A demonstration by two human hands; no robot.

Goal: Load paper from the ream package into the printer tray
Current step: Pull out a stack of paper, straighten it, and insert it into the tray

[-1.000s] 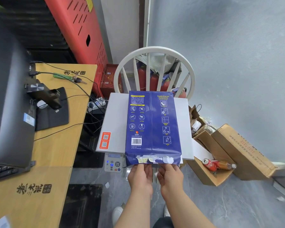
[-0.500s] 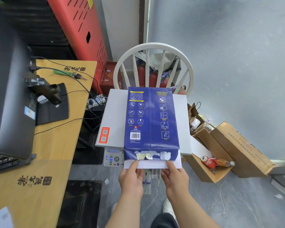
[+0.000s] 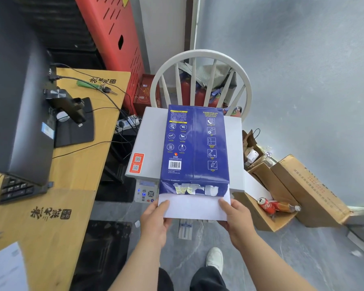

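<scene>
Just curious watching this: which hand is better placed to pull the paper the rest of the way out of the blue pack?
Neither clearly: the left hand and right hand each pinch a near corner of the white paper sticking out of the ream package. Probably both together.

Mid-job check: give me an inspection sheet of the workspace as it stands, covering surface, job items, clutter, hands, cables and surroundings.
Surface: grey printer lid, flat, carrying the ream; control panel shows below its near edge.
Job's things: blue ream package lies lengthwise on the lid, near end torn open; white paper stack partly out of it. Printer tray: cannot tell.
Clutter: open cardboard box holding a red can and a bottle; keys on the wooden desk.
Hands: left hand and right hand each grip a near corner of the stack.
Cables: black leads run across the desk to a power strip.
Surroundings: white chair behind the printer, monitor on the desk, grey wall.
</scene>
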